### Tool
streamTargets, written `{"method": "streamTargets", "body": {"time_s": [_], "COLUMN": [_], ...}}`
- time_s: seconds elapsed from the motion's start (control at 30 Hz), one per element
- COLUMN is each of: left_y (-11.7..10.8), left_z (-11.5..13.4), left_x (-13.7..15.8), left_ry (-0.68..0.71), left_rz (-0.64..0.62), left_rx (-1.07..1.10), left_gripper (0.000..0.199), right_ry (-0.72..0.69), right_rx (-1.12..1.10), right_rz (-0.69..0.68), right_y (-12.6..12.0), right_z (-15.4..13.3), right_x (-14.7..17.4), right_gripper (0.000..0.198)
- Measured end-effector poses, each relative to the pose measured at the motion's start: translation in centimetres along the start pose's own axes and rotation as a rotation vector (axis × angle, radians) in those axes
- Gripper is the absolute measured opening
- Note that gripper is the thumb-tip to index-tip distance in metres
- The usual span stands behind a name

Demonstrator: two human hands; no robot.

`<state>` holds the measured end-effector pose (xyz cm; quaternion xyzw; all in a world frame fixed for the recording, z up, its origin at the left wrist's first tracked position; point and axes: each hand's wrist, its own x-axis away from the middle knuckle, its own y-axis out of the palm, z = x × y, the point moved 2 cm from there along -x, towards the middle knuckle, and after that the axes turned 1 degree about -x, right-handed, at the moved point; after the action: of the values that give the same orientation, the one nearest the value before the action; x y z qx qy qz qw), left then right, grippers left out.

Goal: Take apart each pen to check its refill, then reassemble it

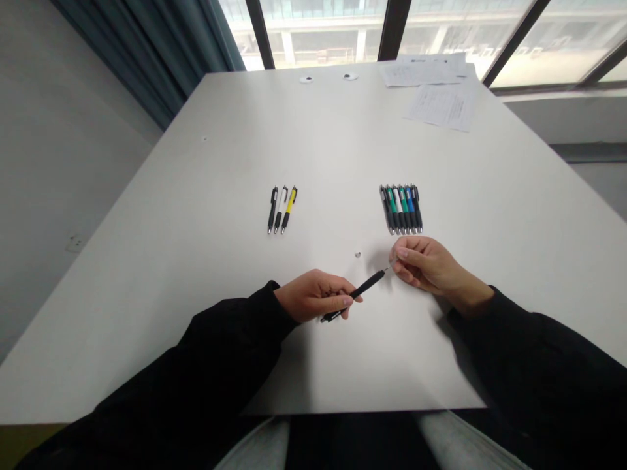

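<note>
My left hand (321, 297) is closed around a black pen (368, 284), which slants up to the right above the table. Its clip end pokes out below my fingers. My right hand (424, 264) pinches a thin, pale pen refill (391, 265) at the pen's front end, where part of it sticks out of the barrel. The rest of the refill is hidden by my fingers. A small silvery piece (358, 254), perhaps a pen tip, lies on the table just beyond the pen.
Three pens (282, 210), black, white and yellow, lie side by side at left on the white table (196, 261). Several pens (402, 210) form a tight row at right. Papers (441, 101) and two white oval pieces (307, 79) are near the window edge.
</note>
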<state>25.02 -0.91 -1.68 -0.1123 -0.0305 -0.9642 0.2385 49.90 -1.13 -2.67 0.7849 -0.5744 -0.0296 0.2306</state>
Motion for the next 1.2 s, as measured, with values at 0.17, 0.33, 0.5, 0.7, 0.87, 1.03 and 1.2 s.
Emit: {"method": "streamTargets", "body": {"time_s": [0.17, 0.33, 0.5, 0.7, 0.87, 1.03, 1.2], "left_y": [0.0, 0.0, 0.1, 0.2, 0.2, 0.2, 0.2], "left_z": [0.0, 0.0, 0.1, 0.0, -0.1, -0.1, 0.0], "left_x": [0.0, -0.1, -0.2, -0.2, -0.3, -0.3, -0.3], "left_ry": [0.000, 0.001, -0.017, -0.041, -0.036, -0.044, -0.029], "left_rz": [0.010, 0.034, 0.065, 0.079, 0.082, 0.086, 0.077], "left_rx": [0.002, -0.027, -0.037, -0.012, 0.002, 0.002, 0.032], "left_gripper": [0.039, 0.038, 0.037, 0.037, 0.038, 0.038, 0.040], "right_ry": [0.002, -0.005, -0.051, -0.074, -0.072, -0.097, -0.256], "right_rx": [-0.003, -0.002, 0.010, 0.069, 0.233, 0.241, 0.518], "right_rz": [0.005, 0.024, 0.042, 0.045, 0.007, -0.020, 0.094], "right_y": [0.3, 0.4, 0.5, 0.6, 0.2, 0.0, 0.7], "right_z": [-0.2, -0.2, -0.2, 0.1, 0.7, 0.9, 0.3], "right_x": [0.1, 0.0, 0.0, 0.1, 0.2, 0.3, 0.1], "right_gripper": [0.029, 0.029, 0.028, 0.026, 0.022, 0.029, 0.030]}}
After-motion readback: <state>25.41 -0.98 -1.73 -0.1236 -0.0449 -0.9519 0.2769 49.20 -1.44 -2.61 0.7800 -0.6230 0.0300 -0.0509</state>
